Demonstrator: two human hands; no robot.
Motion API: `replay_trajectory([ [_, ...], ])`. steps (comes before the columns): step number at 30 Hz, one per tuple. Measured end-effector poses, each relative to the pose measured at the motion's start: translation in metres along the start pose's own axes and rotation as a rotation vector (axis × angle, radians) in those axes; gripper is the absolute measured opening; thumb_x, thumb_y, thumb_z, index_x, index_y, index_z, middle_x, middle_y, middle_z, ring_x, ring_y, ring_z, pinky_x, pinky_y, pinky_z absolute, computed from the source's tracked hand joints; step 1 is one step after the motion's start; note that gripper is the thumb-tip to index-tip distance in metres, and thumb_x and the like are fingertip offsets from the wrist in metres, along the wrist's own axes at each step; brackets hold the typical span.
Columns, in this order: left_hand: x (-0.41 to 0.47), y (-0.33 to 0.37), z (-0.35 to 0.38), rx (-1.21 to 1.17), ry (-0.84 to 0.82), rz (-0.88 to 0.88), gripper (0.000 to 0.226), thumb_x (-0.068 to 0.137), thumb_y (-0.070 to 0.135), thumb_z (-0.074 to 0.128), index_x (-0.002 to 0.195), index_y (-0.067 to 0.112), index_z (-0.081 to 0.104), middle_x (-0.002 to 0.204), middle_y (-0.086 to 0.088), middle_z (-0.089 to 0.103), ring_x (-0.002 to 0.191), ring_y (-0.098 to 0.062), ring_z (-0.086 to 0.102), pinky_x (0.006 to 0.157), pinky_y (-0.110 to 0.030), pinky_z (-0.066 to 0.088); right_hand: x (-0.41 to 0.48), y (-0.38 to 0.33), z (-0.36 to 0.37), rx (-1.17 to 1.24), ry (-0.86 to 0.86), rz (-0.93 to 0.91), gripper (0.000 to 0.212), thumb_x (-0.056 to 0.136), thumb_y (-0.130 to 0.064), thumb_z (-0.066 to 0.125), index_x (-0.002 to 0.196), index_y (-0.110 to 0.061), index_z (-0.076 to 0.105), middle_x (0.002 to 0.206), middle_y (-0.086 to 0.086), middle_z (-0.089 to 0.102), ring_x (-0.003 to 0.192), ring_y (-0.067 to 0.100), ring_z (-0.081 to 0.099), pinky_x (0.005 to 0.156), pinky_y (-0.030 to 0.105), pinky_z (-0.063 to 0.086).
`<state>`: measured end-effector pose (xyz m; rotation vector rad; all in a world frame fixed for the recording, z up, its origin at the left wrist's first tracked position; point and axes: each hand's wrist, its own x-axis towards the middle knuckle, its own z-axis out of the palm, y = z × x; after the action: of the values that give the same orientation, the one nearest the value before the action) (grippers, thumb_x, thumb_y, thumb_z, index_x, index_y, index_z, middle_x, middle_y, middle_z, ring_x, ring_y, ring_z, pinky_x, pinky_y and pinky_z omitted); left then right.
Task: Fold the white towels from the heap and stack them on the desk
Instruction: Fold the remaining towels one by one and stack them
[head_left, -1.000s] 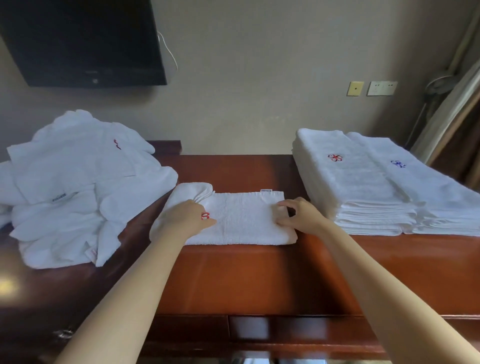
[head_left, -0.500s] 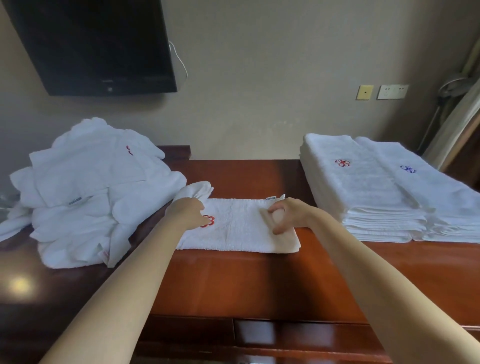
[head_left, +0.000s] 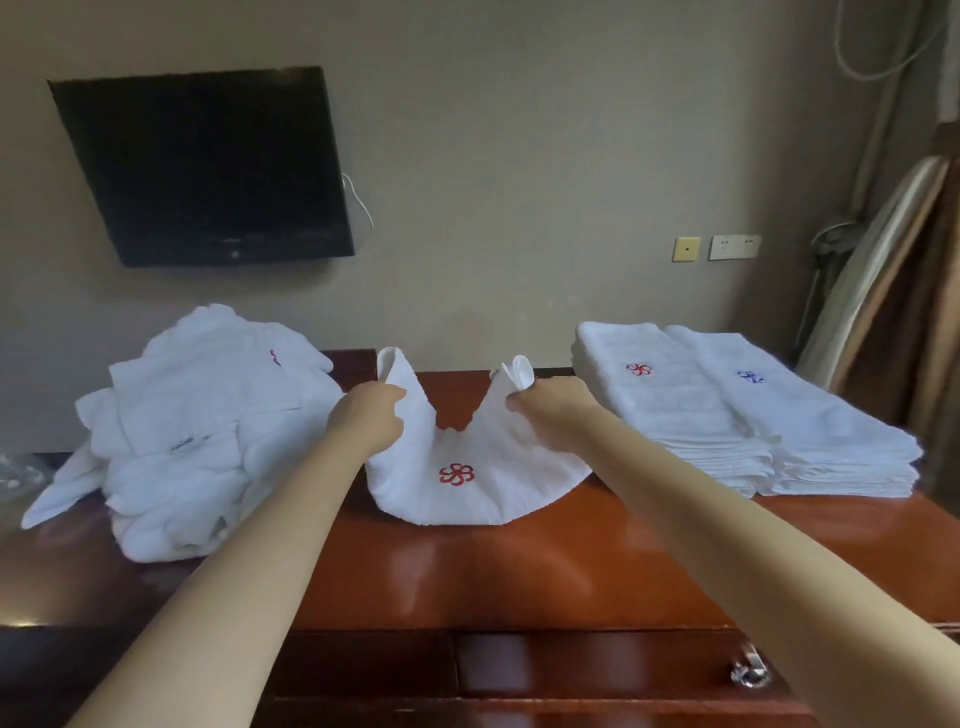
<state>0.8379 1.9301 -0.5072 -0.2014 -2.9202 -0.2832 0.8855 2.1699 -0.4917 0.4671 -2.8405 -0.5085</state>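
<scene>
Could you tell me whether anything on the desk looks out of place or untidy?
Nothing spilled or damaged. Only the heap on the left is rumpled, one corner trailing sideways. The stacks sit neat; the held towel sags in its middle.

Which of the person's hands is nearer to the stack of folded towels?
Right. The right hand grips the towel just beside the folded stack; the left hand grips its other end, farther off.

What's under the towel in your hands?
Only the desk shows. The left hand and right hand grip the towel by its ends; its sagging middle rests on the desk and covers the spot right beneath.
</scene>
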Motion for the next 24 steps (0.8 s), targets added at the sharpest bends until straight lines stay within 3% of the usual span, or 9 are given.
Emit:
replay_trajectory([
  [3, -0.011, 0.021, -0.013, -0.005, 0.062, 0.040, 0.052, 0.092, 0.013, 0.047, 0.141, 0.027, 0.044, 0.133, -0.006, 0.052, 0.117, -0.029, 0.051, 0.082, -0.034, 0.047, -0.014, 0.008, -0.014, -0.011, 0.036, 0.011, 0.019, 0.085, 0.000, 0.048, 0.096, -0.016, 0.045, 0.068, 0.000, 0.036, 0.070, 0.025, 0.046, 0.048, 0.027, 0.027],
  [8, -0.024, 0.067, -0.040, 0.024, 0.180, 0.108, 0.041, 0.090, 0.008, 0.045, 0.127, 0.020, 0.055, 0.118, -0.007, 0.055, 0.100, -0.030, 0.054, 0.066, -0.034, 0.043, -0.041, 0.032, -0.034, 0.020, 0.156, 0.104, 0.036, 0.082, 0.003, 0.046, 0.114, -0.013, 0.054, 0.068, 0.001, 0.039, 0.065, 0.025, 0.046, 0.045, 0.027, 0.023],
  [12, -0.024, 0.106, -0.060, -0.020, 0.241, 0.175, 0.039, 0.089, 0.008, 0.044, 0.125, 0.019, 0.055, 0.118, -0.008, 0.055, 0.099, -0.032, 0.055, 0.072, -0.035, 0.045, -0.064, 0.064, -0.053, 0.052, 0.231, 0.187, 0.043, 0.082, -0.002, 0.048, 0.122, -0.020, 0.054, 0.086, 0.005, 0.058, 0.078, 0.030, 0.057, 0.049, 0.027, 0.024],
  [15, -0.019, 0.138, -0.070, -0.044, 0.274, 0.231, 0.037, 0.089, 0.008, 0.045, 0.123, 0.019, 0.056, 0.113, -0.008, 0.055, 0.093, -0.031, 0.054, 0.067, -0.033, 0.040, -0.080, 0.093, -0.061, 0.094, 0.255, 0.271, 0.041, 0.083, -0.008, 0.050, 0.120, -0.024, 0.054, 0.100, 0.007, 0.064, 0.084, 0.032, 0.060, 0.055, 0.027, 0.031],
  [19, -0.008, 0.181, -0.075, -0.066, 0.287, 0.295, 0.034, 0.088, 0.008, 0.043, 0.116, 0.020, 0.056, 0.106, -0.007, 0.054, 0.081, -0.027, 0.045, 0.064, -0.031, 0.036, -0.097, 0.130, -0.062, 0.100, 0.272, 0.377, 0.038, 0.082, -0.009, 0.052, 0.117, -0.024, 0.056, 0.099, 0.006, 0.064, 0.086, 0.033, 0.060, 0.060, 0.028, 0.035],
  [24, 0.026, 0.239, -0.075, -0.058, 0.273, 0.359, 0.032, 0.088, 0.005, 0.041, 0.113, 0.019, 0.055, 0.108, -0.007, 0.054, 0.080, -0.026, 0.045, 0.062, -0.031, 0.035, -0.095, 0.178, -0.053, 0.089, 0.238, 0.457, 0.041, 0.080, -0.007, 0.050, 0.117, -0.024, 0.055, 0.098, 0.006, 0.063, 0.084, 0.032, 0.058, 0.058, 0.028, 0.032],
])
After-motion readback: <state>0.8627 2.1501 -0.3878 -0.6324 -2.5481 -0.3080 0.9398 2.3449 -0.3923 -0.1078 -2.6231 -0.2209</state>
